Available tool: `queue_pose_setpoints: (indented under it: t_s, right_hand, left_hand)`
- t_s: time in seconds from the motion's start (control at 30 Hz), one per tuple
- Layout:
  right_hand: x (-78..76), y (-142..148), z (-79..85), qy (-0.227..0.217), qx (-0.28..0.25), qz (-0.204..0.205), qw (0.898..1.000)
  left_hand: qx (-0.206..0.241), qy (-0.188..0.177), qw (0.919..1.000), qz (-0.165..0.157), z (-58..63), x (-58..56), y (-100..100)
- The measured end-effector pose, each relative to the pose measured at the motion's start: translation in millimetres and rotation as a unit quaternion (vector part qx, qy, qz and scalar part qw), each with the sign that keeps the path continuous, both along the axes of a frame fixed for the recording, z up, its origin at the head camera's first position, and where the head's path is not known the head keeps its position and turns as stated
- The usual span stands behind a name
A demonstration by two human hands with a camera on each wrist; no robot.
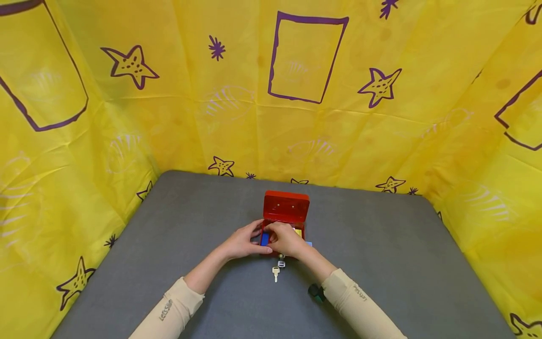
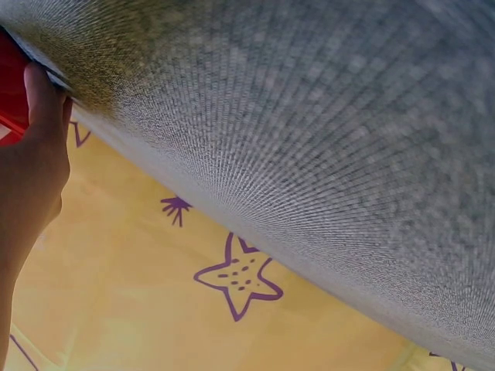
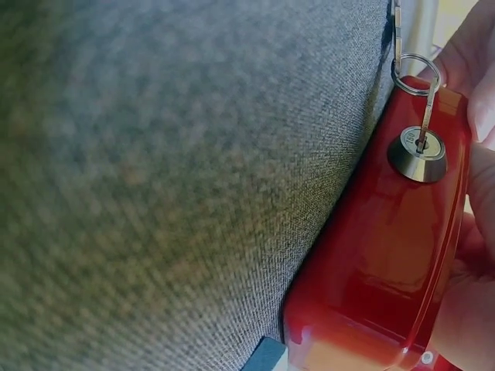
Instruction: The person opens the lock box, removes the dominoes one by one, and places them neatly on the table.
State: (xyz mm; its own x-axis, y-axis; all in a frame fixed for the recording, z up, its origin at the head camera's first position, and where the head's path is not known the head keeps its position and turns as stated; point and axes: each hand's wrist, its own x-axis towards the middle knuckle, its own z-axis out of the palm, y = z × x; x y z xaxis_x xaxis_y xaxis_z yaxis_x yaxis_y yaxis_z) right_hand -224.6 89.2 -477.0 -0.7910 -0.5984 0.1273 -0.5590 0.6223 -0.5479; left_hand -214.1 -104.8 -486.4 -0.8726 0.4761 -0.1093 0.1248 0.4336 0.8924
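Observation:
A small red cash box point(image 1: 285, 207) sits on the table with its lid raised. My left hand point(image 1: 243, 241) grips its left side, thumb along the front rim and fingers at the outer wall. My right hand point(image 1: 285, 239) reaches over the front rim into the box with curled fingers, beside a blue item point(image 1: 265, 238); I cannot tell whether it pinches anything. A yellow item point(image 1: 298, 232) shows inside at the right. In the right wrist view a key point(image 3: 425, 120) stands in the front lock point(image 3: 418, 153), with a ring point(image 3: 416, 75) through it.
A second key point(image 1: 276, 273) hangs from the ring in front of the box. A pale blue piece point(image 1: 309, 244) shows at the box's right side. A dark band-like object point(image 1: 316, 292) is by the right sleeve. Yellow patterned cloth point(image 1: 237, 132) walls the grey table point(image 1: 203, 207).

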Motion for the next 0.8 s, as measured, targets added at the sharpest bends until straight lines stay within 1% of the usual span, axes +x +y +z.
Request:
queue_pose_setpoints:
  t_s: [0.27,0.53,0.8]
  right_hand:
    - [2.1,3.5,1.0,0.003,-0.007,-0.004,1.000]
    - [2.8,12.2,3.7,-0.010,-0.020,-0.007,1.000]
    - [5.6,22.8,4.5,-0.028,-0.048,-0.017,0.998]
  left_hand:
    - [-0.012,0.010,0.9999,-0.003,-1.0,0.1,1.2]
    - [-0.016,0.007,0.9998,0.005,-0.1,0.1,1.1]
    - [-0.018,-0.001,0.9998,0.011,0.9,0.2,1.6]
